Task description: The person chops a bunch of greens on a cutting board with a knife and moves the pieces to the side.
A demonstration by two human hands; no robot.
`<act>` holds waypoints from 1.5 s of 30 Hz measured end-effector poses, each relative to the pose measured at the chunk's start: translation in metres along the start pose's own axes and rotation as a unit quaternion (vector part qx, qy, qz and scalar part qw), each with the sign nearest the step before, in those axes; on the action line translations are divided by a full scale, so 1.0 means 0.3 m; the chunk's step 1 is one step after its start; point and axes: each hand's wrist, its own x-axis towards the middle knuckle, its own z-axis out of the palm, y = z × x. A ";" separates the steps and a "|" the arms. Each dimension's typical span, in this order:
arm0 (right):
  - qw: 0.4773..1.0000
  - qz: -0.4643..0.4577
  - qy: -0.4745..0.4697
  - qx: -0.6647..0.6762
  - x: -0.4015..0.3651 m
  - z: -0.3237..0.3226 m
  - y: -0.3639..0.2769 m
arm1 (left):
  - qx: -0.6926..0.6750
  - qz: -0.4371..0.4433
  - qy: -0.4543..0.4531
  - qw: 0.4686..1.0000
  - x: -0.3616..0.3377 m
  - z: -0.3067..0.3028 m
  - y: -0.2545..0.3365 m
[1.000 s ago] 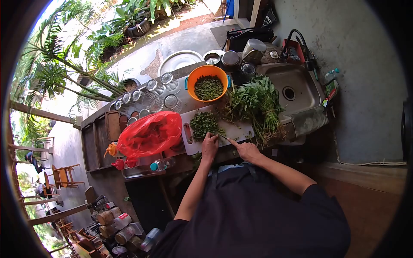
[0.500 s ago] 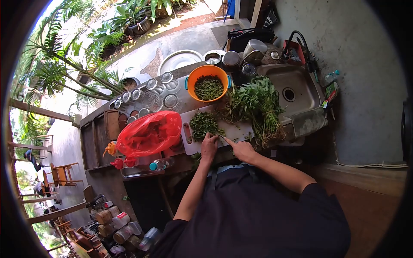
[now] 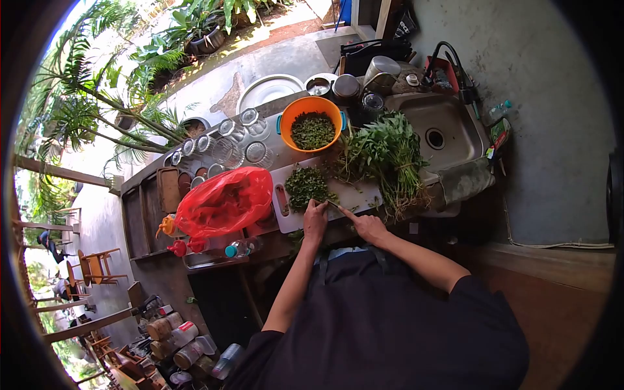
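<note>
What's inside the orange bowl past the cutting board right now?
The orange bowl holds a heap of chopped green leaves; its inner wall shows bare above them. The leaves cover the bottom, so anything beneath them cannot be seen.

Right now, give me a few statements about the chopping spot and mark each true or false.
1. The round orange plastic bowl holds chopped greens. True.
2. The red plastic bag lies right of the white cutting board. False: it lies left of it.
3. The right hand holds a knife over the board. True.
4. The bunch of long-stemmed leafy greens lies inside the steel sink. False: it lies beside the sink.
5. The left hand is inside the bowl. False: it rests on the board.
</note>
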 end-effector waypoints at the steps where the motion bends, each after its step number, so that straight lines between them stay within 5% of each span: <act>1: 0.999 0.022 -0.024 -0.007 -0.008 -0.003 0.002 | 0.005 -0.003 0.003 1.000 0.000 0.001 0.004; 35: 1.000 0.018 -0.021 -0.001 -0.005 -0.151 -0.059 | 0.047 0.016 -0.012 0.999 -0.004 0.023 -0.010; 45: 0.999 0.041 -0.014 0.015 0.013 -0.008 -0.030 | 0.021 0.020 -0.002 1.000 -0.007 0.036 -0.041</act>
